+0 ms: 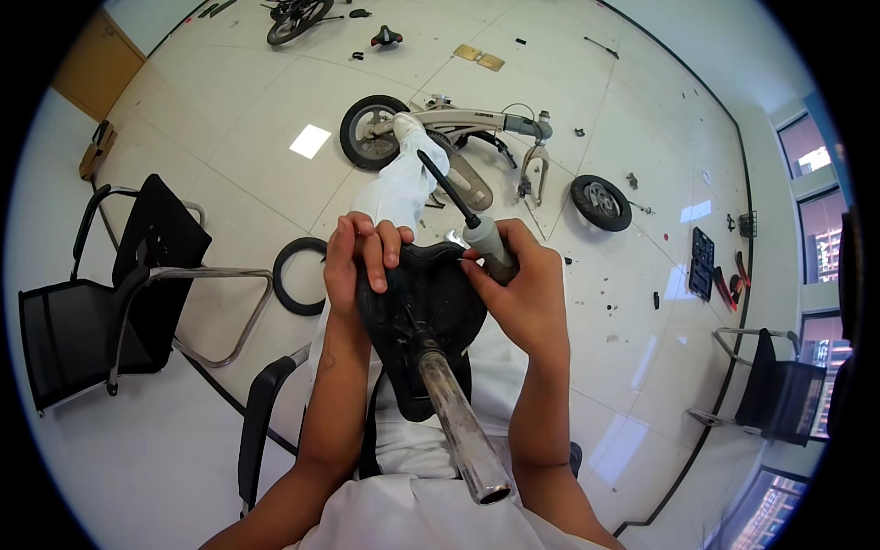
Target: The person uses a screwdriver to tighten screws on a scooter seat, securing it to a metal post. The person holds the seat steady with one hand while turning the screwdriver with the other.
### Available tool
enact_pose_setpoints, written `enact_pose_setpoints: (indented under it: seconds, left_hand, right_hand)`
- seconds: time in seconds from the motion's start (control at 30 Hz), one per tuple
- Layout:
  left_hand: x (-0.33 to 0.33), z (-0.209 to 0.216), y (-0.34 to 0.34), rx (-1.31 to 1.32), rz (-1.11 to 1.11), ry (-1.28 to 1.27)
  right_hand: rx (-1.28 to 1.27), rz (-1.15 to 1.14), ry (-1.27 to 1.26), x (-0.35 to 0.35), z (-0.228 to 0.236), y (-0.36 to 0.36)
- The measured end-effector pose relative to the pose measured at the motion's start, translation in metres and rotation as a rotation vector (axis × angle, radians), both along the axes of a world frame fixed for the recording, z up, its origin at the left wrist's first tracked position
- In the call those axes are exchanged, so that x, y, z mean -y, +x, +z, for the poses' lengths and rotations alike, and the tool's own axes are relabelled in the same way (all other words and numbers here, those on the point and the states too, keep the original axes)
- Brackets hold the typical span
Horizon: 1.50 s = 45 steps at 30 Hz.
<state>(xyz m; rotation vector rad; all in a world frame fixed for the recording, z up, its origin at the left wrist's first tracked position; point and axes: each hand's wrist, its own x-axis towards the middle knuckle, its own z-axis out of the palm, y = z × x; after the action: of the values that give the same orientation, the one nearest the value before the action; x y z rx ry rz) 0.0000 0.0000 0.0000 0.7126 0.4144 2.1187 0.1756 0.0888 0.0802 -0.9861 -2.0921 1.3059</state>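
Note:
A black bicycle saddle (390, 316) lies upside down over my lap, its underside facing up. A worn metal seat post (456, 420) runs from it toward me, ending in an open tube mouth. My left hand (365, 261) grips the saddle's far left edge, fingers curled over it. At the far right edge, my right hand (524, 289) is closed around a grey, bottle-shaped tool (489, 249) with a long, thin black shaft pointing away from me. The right thumb and index finger pinch close to the saddle's rim. What they pinch there is too small to tell.
A partly dismantled folding bicycle (458, 119) lies on the tiled floor ahead. Loose wheel (600, 203) right of it, black tyre (301, 275) at left. Chairs stand at left (160, 243) and right (779, 385). A black tool case (702, 263) and scattered small parts lie at right.

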Motion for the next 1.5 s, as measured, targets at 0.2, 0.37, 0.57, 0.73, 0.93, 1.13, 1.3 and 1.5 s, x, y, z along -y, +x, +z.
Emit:
enact_pose_setpoints:
  seconds: [0.2, 0.37, 0.57, 0.73, 0.93, 1.13, 1.3, 1.5]
  left_hand:
    - [-0.001, -0.003, 0.004, 0.024, 0.004, 0.009]
    - [-0.002, -0.008, 0.004, 0.011, 0.000, -0.017]
    - [0.001, -0.009, 0.000, 0.013, 0.015, -0.031]
    - [0.000, -0.011, -0.001, -0.007, 0.023, -0.025]
    - [0.000, -0.008, 0.001, -0.027, 0.039, -0.038]
    - [0.000, -0.009, 0.000, -0.002, 0.012, -0.038]
    - [-0.002, -0.013, 0.002, 0.120, 0.006, -0.047]
    - [-0.002, -0.015, 0.002, 0.117, 0.005, -0.052]
  right_hand:
    - [0.010, 0.002, 0.193, 0.001, -0.008, -0.002]
    - [0.104, 0.047, 0.359, 0.003, -0.004, -0.005]
    - [0.126, 0.063, 0.402, 0.007, -0.010, -0.014]
    - [0.122, 0.040, 0.425, 0.008, -0.017, -0.015]
    - [0.118, 0.024, 0.458, 0.008, -0.020, -0.014]
    - [0.101, 0.018, 0.462, 0.009, -0.022, -0.012]
    - [0.094, 0.023, 0.437, 0.008, -0.023, -0.011]
    - [0.099, 0.017, 0.443, 0.008, -0.026, -0.011]
